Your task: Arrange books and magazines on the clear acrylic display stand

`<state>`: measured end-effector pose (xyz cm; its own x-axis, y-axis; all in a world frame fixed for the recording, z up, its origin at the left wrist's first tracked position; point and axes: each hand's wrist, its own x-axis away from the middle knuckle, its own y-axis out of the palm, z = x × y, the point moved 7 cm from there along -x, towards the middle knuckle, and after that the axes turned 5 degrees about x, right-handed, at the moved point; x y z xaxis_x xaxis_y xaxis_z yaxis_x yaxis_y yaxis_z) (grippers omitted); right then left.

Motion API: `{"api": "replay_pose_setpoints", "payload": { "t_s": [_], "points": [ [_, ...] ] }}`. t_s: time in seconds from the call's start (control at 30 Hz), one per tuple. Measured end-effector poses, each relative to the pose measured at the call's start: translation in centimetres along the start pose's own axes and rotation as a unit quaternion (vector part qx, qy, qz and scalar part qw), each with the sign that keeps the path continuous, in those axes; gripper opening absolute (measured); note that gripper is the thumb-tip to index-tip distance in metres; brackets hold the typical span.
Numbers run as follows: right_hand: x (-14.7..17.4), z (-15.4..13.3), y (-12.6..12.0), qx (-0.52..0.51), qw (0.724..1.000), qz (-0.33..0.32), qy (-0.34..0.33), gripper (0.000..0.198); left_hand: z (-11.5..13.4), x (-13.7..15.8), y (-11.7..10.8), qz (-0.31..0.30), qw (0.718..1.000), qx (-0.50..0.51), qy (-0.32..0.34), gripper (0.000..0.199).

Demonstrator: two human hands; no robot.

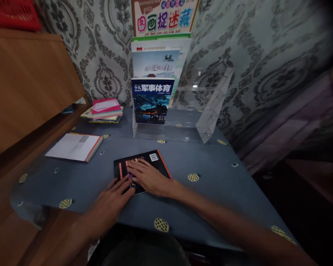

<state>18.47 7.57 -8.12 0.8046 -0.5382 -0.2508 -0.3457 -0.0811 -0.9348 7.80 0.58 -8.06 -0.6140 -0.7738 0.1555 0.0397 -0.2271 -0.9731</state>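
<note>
A black book [162, 167] with an orange edge and a white barcode label lies flat near the front of the table. My right hand [148, 176] rests on its cover with the fingers stretched out toward the left. At the book's lower left, my left hand [116, 195] touches the cover with spread fingers. Parts of the cover are hidden beneath both hands. Behind, a clear acrylic book rack [211, 107] holds several books in tiers, with a dark blue military book [152, 101] in front.
A white book [73, 146] lies at the left. Behind it sits a stack of books with a pink one [107, 107] on top. A blue tablecloth [205, 199] with pineapple prints covers the table. A wooden cabinet [30, 81] stands at the left, patterned wallpaper behind.
</note>
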Motion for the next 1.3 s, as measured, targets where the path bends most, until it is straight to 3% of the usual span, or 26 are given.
{"api": "replay_pose_setpoints", "payload": {
  "t_s": [0.1, 0.23, 0.5, 0.6, 0.67, 0.77, 0.9, 1.17, 1.3],
  "points": [
    [-1.0, -0.2, 0.5, 0.016, 0.999, -0.028, 0.013, 0.044, 0.1, 0.0, -0.1, 0.009, 1.0, 0.003, 0.004, 0.05],
    [-1.1, 1.4, 0.2, 0.041, 0.998, -0.018, 0.05, 0.052, 0.4, -0.4, -0.4, 0.019, 1.0, 0.013, 0.011, 0.044],
    [1.8, 5.5, -0.8, 0.084, 0.977, -0.001, 0.197, 0.057, -0.3, -2.0, -1.1, 0.044, 0.999, -0.002, -0.013, 0.03],
    [2.8, 5.9, -1.2, 0.08, 0.97, 0.019, 0.228, 0.055, -0.6, -3.9, -1.1, 0.069, 0.997, -0.013, -0.024, 0.029],
    [3.1, 6.1, -1.1, 0.079, 0.969, 0.02, 0.233, 0.054, -0.7, -5.8, -1.2, 0.117, 0.993, -0.023, -0.026, 0.034],
    [3.2, 6.3, -0.9, 0.078, 0.969, 0.022, 0.235, 0.053, -0.6, -8.7, -0.9, 0.171, 0.985, -0.029, 0.005, 0.036],
    [3.2, 6.2, -1.0, 0.075, 0.97, 0.027, 0.229, 0.052, -0.5, -10.9, -0.3, 0.191, 0.98, -0.034, 0.043, 0.037],
    [3.1, 5.6, -1.8, 0.068, 0.965, -0.004, 0.255, 0.052, -2.3, -9.1, 0.0, 0.176, 0.979, -0.101, -0.029, 0.042],
    [3.1, 5.4, -2.1, 0.061, 0.964, -0.01, 0.259, 0.053, -3.6, -7.3, -0.3, 0.196, 0.97, -0.112, -0.084, 0.045]
  ]
}}
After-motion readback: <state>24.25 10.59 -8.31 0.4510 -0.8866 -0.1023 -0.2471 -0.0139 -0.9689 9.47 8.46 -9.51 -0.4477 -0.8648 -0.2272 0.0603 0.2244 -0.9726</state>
